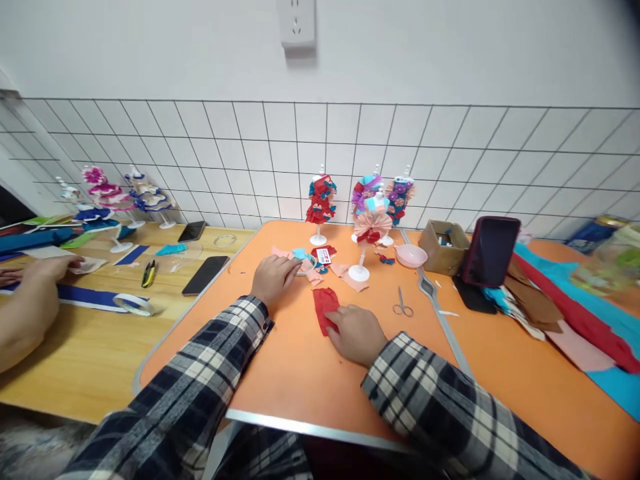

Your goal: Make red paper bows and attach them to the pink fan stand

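Observation:
My left hand (pixel 274 278) rests on the orange table (pixel 295 373), fingers curled over a pile of small fabric scraps (pixel 311 261) in pink, teal and red. My right hand (pixel 357 333) lies knuckles up, its fingers pressing on the near edge of a red fabric piece (pixel 324 305) lying flat on the table. Both sleeves are dark plaid. Behind the scraps stand several small mannequin stands dressed in paper-like dresses, one red and blue (pixel 320 200), one with a pink rosette (pixel 370 230).
Small scissors (pixel 403 305), a pink bowl (pixel 411 255), a cardboard box (pixel 443 247) and a propped phone (pixel 490 252) lie to the right, beside layered fabric sheets (pixel 575 313). On the wooden table at left, another person's hand (pixel 30 293), tape roll (pixel 134 304), two phones, more dressed stands.

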`<state>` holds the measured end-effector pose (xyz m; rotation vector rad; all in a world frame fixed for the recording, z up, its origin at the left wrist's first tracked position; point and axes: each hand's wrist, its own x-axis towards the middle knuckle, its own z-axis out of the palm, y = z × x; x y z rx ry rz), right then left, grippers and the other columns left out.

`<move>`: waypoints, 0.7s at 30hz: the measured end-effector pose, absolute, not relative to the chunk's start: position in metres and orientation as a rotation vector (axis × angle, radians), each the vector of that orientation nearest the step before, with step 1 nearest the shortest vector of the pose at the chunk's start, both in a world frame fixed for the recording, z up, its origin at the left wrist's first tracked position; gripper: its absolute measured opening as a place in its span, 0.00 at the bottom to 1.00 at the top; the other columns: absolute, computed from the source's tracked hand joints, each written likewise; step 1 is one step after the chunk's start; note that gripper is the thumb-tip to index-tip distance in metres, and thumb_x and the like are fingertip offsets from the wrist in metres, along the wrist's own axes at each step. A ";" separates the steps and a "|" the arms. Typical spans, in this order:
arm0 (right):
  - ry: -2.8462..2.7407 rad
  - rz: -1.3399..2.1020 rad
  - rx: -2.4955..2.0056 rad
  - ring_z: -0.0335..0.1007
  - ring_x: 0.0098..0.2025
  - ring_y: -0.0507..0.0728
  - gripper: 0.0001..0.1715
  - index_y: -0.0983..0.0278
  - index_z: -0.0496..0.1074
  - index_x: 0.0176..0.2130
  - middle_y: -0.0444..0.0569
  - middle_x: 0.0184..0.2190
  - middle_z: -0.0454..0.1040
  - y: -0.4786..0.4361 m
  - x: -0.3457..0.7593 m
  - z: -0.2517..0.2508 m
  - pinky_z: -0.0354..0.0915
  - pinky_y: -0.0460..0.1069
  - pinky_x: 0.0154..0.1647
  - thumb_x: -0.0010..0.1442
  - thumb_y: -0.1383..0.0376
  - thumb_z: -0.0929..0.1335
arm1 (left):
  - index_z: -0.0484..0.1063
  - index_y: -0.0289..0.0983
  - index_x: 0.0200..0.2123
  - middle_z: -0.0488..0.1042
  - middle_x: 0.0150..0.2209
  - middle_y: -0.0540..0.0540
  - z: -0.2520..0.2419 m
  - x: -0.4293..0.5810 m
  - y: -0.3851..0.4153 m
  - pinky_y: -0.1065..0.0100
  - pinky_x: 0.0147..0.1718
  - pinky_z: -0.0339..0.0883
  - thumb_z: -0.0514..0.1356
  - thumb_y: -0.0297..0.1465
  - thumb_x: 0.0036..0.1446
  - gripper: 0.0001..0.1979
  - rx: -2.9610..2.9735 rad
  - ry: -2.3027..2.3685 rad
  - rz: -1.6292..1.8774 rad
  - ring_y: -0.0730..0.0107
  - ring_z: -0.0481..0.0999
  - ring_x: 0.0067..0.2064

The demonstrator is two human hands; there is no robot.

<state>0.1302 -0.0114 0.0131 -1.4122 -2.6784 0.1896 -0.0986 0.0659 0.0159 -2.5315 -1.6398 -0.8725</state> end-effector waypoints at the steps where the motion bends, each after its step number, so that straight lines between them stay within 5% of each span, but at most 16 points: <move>1: -2.670 0.203 -1.418 0.67 0.44 0.60 0.16 0.62 0.71 0.46 0.54 0.41 0.75 -0.012 0.134 0.013 0.59 0.52 0.40 0.63 0.60 0.60 | 0.74 0.38 0.47 0.77 0.44 0.39 0.014 -0.086 0.055 0.57 0.50 0.61 0.49 0.36 0.64 0.17 -2.559 -1.624 -0.880 0.57 0.71 0.48; 7: -2.599 0.257 -1.430 0.69 0.46 0.60 0.19 0.63 0.66 0.51 0.54 0.46 0.73 -0.011 0.152 0.010 0.60 0.52 0.42 0.63 0.59 0.60 | 0.73 0.39 0.42 0.76 0.41 0.43 -0.008 -0.022 0.015 0.62 0.45 0.65 0.50 0.30 0.62 0.12 -2.757 -1.586 -0.771 0.62 0.73 0.43; 14: -2.457 0.252 -1.366 0.71 0.43 0.56 0.18 0.60 0.68 0.50 0.48 0.43 0.75 -0.015 0.166 0.015 0.59 0.48 0.40 0.60 0.59 0.65 | 0.72 0.41 0.48 0.73 0.51 0.43 -0.003 -0.021 0.011 0.57 0.52 0.61 0.50 0.30 0.62 0.15 -2.712 -1.616 -0.646 0.58 0.68 0.53; 18: -2.286 0.243 -1.414 0.71 0.38 0.53 0.15 0.59 0.69 0.49 0.45 0.37 0.76 -0.003 0.196 0.017 0.59 0.46 0.38 0.63 0.60 0.62 | 0.71 0.43 0.51 0.72 0.54 0.44 0.000 -0.023 0.007 0.57 0.54 0.60 0.47 0.35 0.64 0.18 -2.691 -1.655 -0.601 0.59 0.69 0.55; 21: -2.140 0.201 -1.473 0.69 0.45 0.52 0.15 0.60 0.71 0.45 0.47 0.43 0.73 0.005 0.245 0.016 0.59 0.46 0.44 0.65 0.63 0.59 | 0.69 0.43 0.54 0.69 0.58 0.42 0.002 -0.021 0.006 0.52 0.54 0.58 0.50 0.45 0.61 0.22 -2.646 -1.712 -0.568 0.52 0.66 0.58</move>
